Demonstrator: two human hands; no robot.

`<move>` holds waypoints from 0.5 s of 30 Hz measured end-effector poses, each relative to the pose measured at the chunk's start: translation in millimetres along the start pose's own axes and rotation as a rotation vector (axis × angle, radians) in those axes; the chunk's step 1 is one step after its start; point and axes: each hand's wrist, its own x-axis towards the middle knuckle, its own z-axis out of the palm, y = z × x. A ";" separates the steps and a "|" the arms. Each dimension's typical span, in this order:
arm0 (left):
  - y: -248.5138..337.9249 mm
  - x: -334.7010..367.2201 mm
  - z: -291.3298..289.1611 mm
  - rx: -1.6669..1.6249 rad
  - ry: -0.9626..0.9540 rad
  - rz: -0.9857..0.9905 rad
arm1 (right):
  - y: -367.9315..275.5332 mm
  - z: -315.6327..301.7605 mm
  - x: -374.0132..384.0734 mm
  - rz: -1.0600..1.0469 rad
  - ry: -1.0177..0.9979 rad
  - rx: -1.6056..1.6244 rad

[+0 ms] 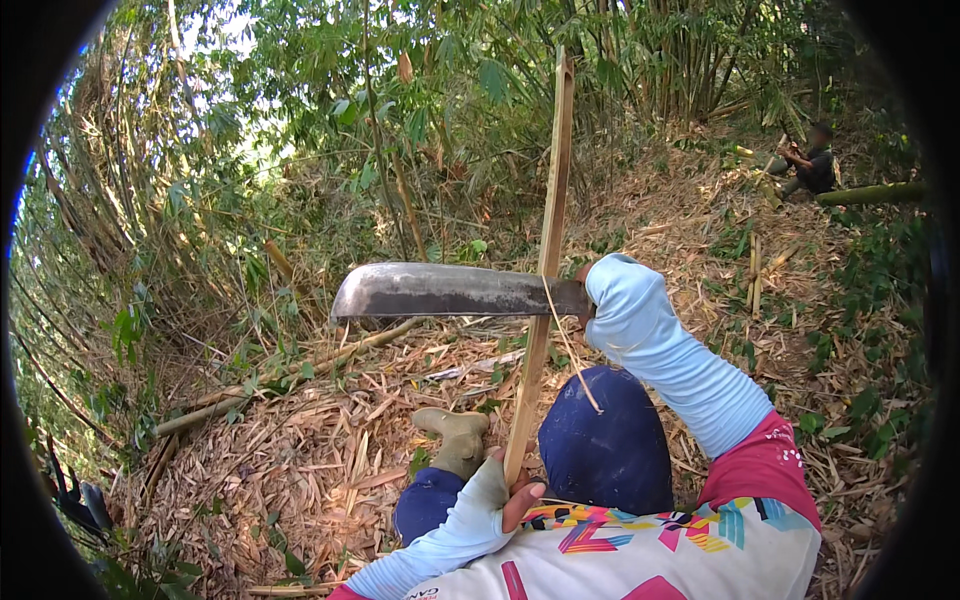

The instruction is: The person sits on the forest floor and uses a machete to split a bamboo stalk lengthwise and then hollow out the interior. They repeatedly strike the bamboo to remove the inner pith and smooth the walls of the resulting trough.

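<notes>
Two hands closed here, left hand [514, 506] clutching the long tan split-bamboo strip [550, 235] mid-frame, right hand [587, 274] gripping the broad grey steel machete [430, 292], so I'd shave thin and slow.

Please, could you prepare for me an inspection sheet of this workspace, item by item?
Surface: ground, covered with dry leaves and chips.
Job's things: knife, its blade crossing the bamboo strip; a thin sliver hangs near the handle end.
Clutter: a long pole lying at left.
Left hand: holds the strip's lower end.
Right hand: holds the knife; fingers mostly hidden.
Cables: nothing seen.
Surroundings: green plants; another person sits at far right, near a green log.
</notes>
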 end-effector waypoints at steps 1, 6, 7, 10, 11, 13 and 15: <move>-2.3 0.0 -1.7 0.033 -0.009 -0.021 | 3.1 -1.8 2.6 -0.020 0.041 -0.011; -12.4 2.4 -4.9 0.164 -0.003 0.044 | 5.4 -15.4 15.8 0.095 0.000 -0.057; -12.1 2.2 -3.9 0.129 0.001 0.034 | 8.5 -15.8 17.9 0.081 0.015 -0.061; -6.3 3.3 -4.3 0.126 -0.010 0.015 | 22.7 -14.0 27.0 0.065 0.060 -0.063; -6.4 3.5 -4.8 0.140 -0.013 0.017 | 24.2 -16.8 30.8 0.070 0.046 -0.056; -8.6 2.6 -3.1 0.126 -0.009 0.011 | 37.0 -15.7 36.5 0.108 0.085 -0.068; -9.0 2.4 -4.9 0.142 -0.038 -0.006 | 45.1 -22.5 45.9 0.179 0.071 -0.100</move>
